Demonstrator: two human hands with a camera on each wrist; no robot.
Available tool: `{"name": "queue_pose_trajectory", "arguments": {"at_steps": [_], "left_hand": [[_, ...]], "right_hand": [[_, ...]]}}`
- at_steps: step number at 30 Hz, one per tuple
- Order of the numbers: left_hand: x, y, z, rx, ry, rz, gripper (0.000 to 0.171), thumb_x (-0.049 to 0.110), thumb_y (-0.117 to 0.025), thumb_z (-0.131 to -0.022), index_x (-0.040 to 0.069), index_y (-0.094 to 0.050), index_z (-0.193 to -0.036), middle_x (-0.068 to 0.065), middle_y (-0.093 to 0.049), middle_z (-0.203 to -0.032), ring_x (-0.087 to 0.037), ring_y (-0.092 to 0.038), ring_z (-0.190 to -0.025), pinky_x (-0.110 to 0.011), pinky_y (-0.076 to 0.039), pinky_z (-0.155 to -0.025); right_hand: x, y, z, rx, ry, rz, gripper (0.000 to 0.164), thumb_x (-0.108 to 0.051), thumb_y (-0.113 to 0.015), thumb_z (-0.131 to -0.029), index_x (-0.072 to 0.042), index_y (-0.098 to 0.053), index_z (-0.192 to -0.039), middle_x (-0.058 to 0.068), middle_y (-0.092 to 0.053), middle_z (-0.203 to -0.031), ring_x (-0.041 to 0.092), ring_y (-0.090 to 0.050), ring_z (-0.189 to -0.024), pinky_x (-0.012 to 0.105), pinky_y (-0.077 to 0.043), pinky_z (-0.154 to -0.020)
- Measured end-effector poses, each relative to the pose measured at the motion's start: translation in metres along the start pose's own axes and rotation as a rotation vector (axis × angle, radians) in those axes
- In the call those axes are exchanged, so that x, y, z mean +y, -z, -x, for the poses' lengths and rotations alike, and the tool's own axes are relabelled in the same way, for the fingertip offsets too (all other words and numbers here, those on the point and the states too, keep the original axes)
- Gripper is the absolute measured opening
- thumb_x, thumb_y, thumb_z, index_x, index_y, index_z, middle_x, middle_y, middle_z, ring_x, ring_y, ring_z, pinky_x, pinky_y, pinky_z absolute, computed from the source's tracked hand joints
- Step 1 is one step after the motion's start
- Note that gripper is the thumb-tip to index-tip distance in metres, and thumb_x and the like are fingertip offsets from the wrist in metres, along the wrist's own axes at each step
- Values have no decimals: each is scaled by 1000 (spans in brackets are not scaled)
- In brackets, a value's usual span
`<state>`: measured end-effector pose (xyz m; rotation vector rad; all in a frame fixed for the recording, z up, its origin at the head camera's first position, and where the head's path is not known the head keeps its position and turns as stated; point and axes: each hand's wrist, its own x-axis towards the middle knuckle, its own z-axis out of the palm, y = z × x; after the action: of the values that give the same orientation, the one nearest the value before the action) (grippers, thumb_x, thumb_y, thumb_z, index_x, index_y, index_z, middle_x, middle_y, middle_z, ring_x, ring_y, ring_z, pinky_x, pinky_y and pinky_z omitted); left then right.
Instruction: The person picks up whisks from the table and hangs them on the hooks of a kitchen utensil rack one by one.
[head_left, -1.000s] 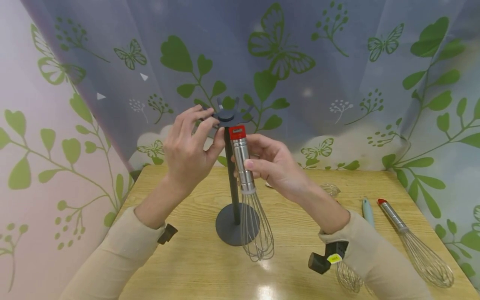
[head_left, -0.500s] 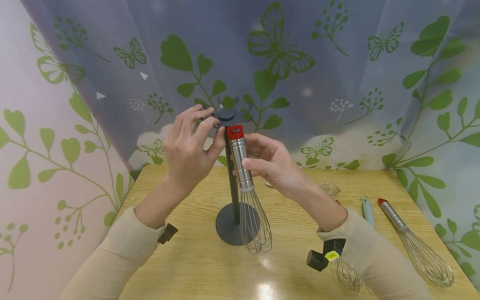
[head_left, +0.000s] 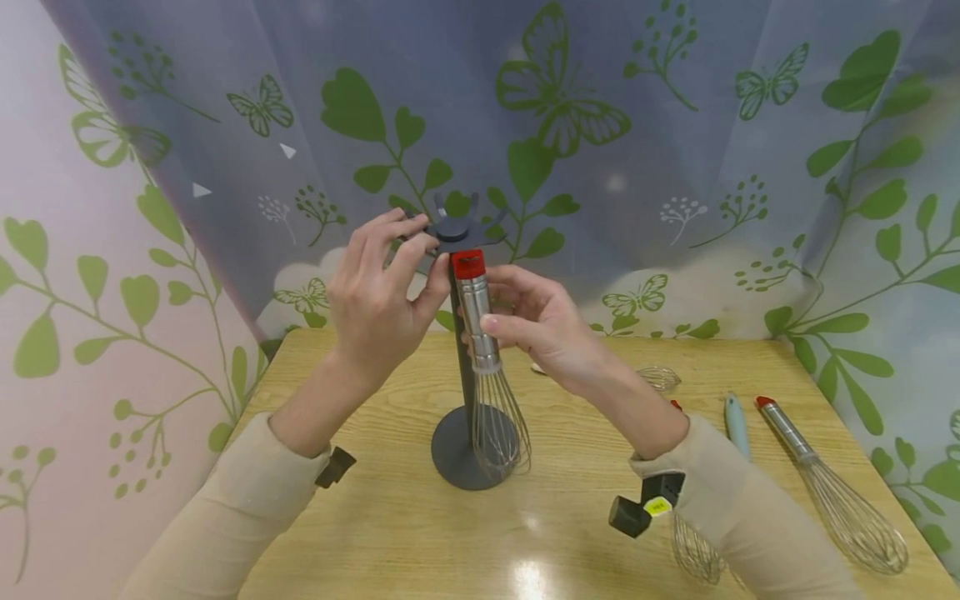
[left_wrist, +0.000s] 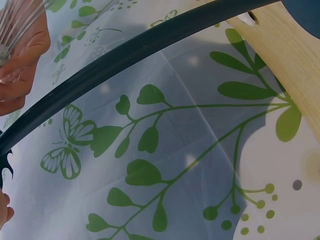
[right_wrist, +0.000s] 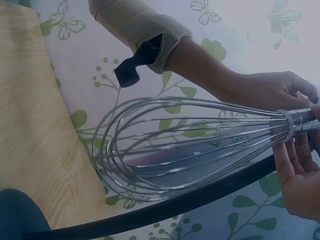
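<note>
In the head view, my right hand [head_left: 551, 333] grips a wire whisk [head_left: 476, 312] by its steel handle. Its red end cap points up, just under the hooked top of a dark utensil stand [head_left: 450, 450], and its wires hang down in front of the post and base. My left hand [head_left: 382, 292] pinches a hook on the left of the stand's top. The whisk's wire head spans the right wrist view, with the handle collar [right_wrist: 289, 125] by the right hand's fingers [right_wrist: 300, 170]. The left wrist view shows the stand's post [left_wrist: 140, 55] running across.
On the wooden table [head_left: 360, 517] at the right lie another red-tipped whisk [head_left: 783, 429] and a utensil with a light-blue handle [head_left: 737, 425]. A small whisk head [head_left: 660, 379] and a further wire head [head_left: 697, 550] show around the right forearm. A patterned curtain [head_left: 675, 167] hangs behind.
My right hand has brought the whisk slightly left and up, so its red cap sits nearer the post and its wires overlap the base more. The left hand has stayed in place.
</note>
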<state>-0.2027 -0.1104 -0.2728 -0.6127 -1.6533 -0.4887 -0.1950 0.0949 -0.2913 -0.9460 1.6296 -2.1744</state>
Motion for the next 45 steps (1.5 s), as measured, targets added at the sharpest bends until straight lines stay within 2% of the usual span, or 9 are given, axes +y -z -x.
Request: {"name": "queue_pose_trajectory", "arguments": {"at_steps": [3,7,10,18,25,33,40,45], "left_hand": [[0,0,0,-2,5,2,25,24,-60,-105,2,-70,-98,-19,-76,-108,-39,-73,-110,-52,-66,-87],[0,0,0,-5,7,-1,20,20,-63,-102,2,-70,-98,-19,-76,-108,-39,-73,-110,-52,-66,-86],[-1,0,0,-7,6,-4,16,18,-65,-100,2,-70,-98,-19,-76,-108,-39,-73,-110,-52,-66,-86],[-1,0,0,-12,3,-3,17,18,-65,-100,2,-69,-99,-19,-75,-109,-39,-73,-110,-52,-66,-86],[0,0,1,-9,-2,-7,20,20,-63,-102,1,-70,-98,-20,-75,-109,-40,-73,-109,-52,-66,-85],[0,0,1,-12,-2,-8,19,19,-63,-101,1,-70,-98,-20,-75,-109,-40,-73,-110,-52,-66,-86],[0,0,1,-15,-1,-2,23,21,-61,-104,0,-70,-97,-20,-75,-109,-40,-73,-110,-52,-65,-88],[1,0,1,-13,0,-2,23,21,-61,-103,1,-70,-97,-20,-75,-109,-40,-73,-110,-52,-66,-88]], "right_hand": [[1,1,-1,-2,11,13,45,-34,-87,-88,-28,-68,-129,-1,-71,-119,17,-74,-100,36,-65,-86],[2,2,-2,3,12,32,33,-19,-77,-96,-30,-69,-126,-2,-72,-118,17,-74,-100,35,-65,-87],[2,3,-2,15,4,37,32,-12,-72,-98,-28,-70,-125,-2,-72,-118,18,-74,-100,35,-64,-88],[5,4,-4,28,17,43,35,-25,-81,-94,-25,-70,-126,-1,-73,-118,19,-74,-101,36,-63,-92],[5,4,-3,31,37,64,37,-28,-83,-92,-27,-69,-127,-2,-74,-117,17,-75,-102,36,-62,-95],[5,5,-5,29,77,71,35,-17,-79,-95,-31,-71,-127,-3,-75,-116,15,-74,-100,32,-63,-92],[5,5,-4,47,80,99,38,-6,-73,-97,-32,-72,-125,-5,-76,-115,13,-73,-97,29,-63,-87],[5,5,-3,64,91,118,37,-7,-75,-97,-32,-73,-124,-7,-77,-115,12,-72,-98,27,-62,-87]]}}
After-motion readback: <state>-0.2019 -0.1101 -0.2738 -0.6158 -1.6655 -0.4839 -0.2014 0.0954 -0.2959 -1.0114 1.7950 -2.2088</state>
